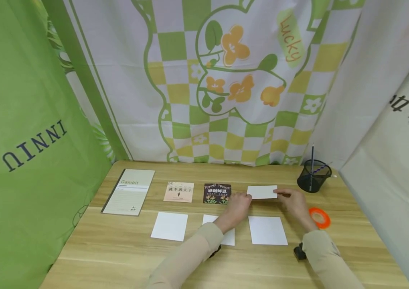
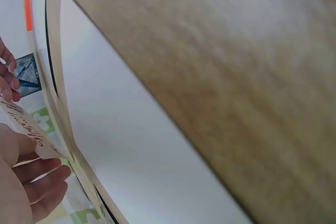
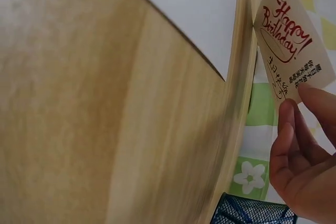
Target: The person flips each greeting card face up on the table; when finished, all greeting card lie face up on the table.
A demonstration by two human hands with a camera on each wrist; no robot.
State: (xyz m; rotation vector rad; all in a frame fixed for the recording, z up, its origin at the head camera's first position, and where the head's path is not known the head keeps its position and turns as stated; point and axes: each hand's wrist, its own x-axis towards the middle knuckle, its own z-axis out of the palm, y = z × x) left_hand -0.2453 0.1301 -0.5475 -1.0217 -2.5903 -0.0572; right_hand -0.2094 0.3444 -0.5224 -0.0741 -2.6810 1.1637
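Both hands hold a greeting card point(image 1: 262, 192) above the far part of the table. My left hand point(image 1: 235, 208) pinches its left edge, and my right hand point(image 1: 294, 204) pinches the right edge between thumb and fingers. In the head view the card shows a blank white face. On its other face, the right wrist view shows red "Happy Birthday!" lettering on the card point(image 3: 291, 40). Left of the hands lie a pink card point(image 1: 178, 197) and a dark card with flowers point(image 1: 211, 192). Nearer are three white square sheets point(image 1: 268, 230), the middle one partly hidden by my left forearm.
A notebook point(image 1: 128, 196) marked "Gambit" lies at the left. Toward the back right stands a black mesh pen holder point(image 1: 307, 182) with pencils. An orange roll of tape point(image 1: 326, 218) lies beside the right wrist. Fabric hangs behind the table and at both sides.
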